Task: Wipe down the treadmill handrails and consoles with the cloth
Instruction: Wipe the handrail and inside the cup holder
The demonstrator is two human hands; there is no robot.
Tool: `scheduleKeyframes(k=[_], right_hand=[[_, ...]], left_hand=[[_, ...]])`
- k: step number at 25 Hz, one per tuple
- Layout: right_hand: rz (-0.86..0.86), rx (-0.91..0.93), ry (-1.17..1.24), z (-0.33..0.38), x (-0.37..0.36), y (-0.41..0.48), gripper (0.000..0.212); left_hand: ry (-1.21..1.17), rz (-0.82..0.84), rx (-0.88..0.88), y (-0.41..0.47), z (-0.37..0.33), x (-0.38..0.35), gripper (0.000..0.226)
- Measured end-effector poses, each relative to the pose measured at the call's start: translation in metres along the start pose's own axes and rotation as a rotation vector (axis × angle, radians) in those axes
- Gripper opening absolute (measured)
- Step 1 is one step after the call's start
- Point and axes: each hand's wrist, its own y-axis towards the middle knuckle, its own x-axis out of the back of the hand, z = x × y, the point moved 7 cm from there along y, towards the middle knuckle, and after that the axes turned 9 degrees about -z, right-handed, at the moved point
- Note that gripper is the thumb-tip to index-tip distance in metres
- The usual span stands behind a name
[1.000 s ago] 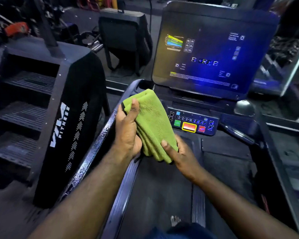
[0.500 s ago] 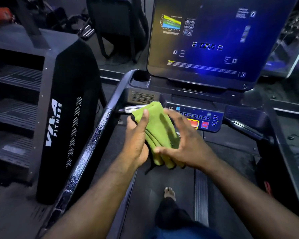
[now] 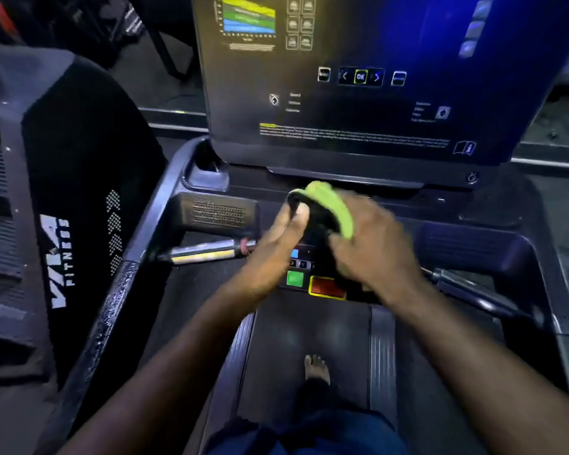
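1. head view: the green cloth (image 3: pixel 329 201) is bunched between both hands. it sits above the button panel (image 3: pixel 304 257) and just below the console screen (image 3: pixel 375 93), and seems to touch neither.
2. left hand (image 3: pixel 276 247): its grip pinches the cloth's near edge, thumb raised. motion blur hides finer detail.
3. right hand (image 3: pixel 375 254): its grip curls round the cloth's far side.
4. risk: the hands hover right over the green button (image 3: pixel 294 278) and red button (image 3: pixel 326 287). a firm wipe here could press one while a bare foot (image 3: pixel 316 369) stands on the belt (image 3: pixel 309 333).
5. risk: the left handrail (image 3: pixel 112 307) glistens as if wet, so a bunched cloth may smear it rather than dry it.
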Motion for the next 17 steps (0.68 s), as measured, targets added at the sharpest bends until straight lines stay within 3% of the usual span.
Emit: scheduleKeyframes(k=[2,4,6,10,14,17], right_hand=[[0.067,-0.006,-0.289,-0.045,0.029,0.034,0.077],[0.261,-0.01,-0.529,-0.082,0.032,0.042,0.075],[0.435,0.051,-0.67,-0.096,0.006,0.039,0.07],[0.429,0.18,-0.709,-0.067,-0.031,0.06,0.051],[0.409,0.134,-0.428,-0.012,-0.079,0.067,0.062],[0.307,0.063,-0.315,0.016,-0.11,0.087,0.052]], left_hand=[[0.515,-0.08,-0.04,0.024,0.013,0.015,0.073],[0.812,-0.174,-0.032,0.033,0.027,0.036,0.079],[0.804,-0.231,-0.024,0.039,0.042,0.054,0.071],[0.745,-0.194,-0.15,0.044,0.051,0.072,0.046],[0.916,-0.042,-0.212,0.057,0.069,0.083,0.069],[0.987,-0.029,-0.26,0.064,0.077,0.105,0.082]])
